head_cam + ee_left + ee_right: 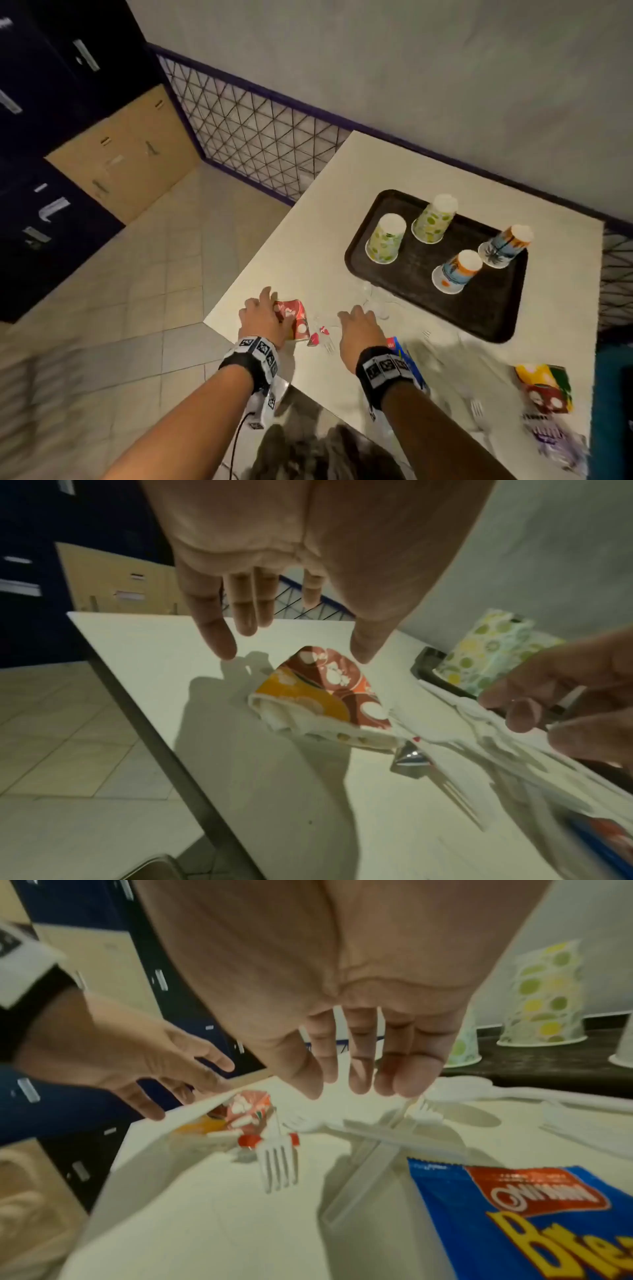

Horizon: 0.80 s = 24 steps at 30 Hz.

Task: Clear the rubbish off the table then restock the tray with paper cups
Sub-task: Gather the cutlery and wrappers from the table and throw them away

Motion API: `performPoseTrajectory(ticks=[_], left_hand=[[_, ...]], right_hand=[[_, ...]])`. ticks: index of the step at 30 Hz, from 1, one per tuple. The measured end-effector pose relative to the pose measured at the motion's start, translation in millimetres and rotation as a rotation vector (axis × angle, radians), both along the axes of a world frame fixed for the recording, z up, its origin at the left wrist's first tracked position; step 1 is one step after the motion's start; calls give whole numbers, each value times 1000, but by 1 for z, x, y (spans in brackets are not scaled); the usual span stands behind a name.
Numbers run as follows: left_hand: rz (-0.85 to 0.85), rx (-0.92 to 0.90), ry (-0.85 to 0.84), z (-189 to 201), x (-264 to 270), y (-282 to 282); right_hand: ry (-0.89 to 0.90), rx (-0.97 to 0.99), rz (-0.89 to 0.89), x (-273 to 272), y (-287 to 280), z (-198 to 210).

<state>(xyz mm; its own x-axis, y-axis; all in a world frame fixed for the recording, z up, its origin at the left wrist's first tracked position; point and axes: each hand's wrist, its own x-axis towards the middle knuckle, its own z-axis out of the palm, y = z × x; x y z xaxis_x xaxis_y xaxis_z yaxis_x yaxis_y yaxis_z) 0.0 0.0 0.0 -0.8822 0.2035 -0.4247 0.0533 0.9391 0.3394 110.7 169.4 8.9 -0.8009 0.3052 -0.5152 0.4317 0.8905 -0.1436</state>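
Reaching for rubbish at the table's near edge.

Left hand point(263, 317) spread and empty above crushed cup point(291, 317) at 7 o'clock; right hand point(359, 329) likewise splayed, holding nothing, over white plastic forks point(277, 1164). Four upturned paper cups point(385, 238) on tray point(486, 308) at 2 o'clock. Likely trouble: slipping off the thin, pale forks, or knocking the crushed cup and red scraps point(318, 335) off the edge onto the floor.
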Motion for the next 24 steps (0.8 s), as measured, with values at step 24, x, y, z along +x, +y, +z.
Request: performPoseTrajectory(ticks=[24], left_hand=[[370, 689, -375, 25, -1, 19]], right_hand=[[562, -677, -328, -27, -9, 15]])
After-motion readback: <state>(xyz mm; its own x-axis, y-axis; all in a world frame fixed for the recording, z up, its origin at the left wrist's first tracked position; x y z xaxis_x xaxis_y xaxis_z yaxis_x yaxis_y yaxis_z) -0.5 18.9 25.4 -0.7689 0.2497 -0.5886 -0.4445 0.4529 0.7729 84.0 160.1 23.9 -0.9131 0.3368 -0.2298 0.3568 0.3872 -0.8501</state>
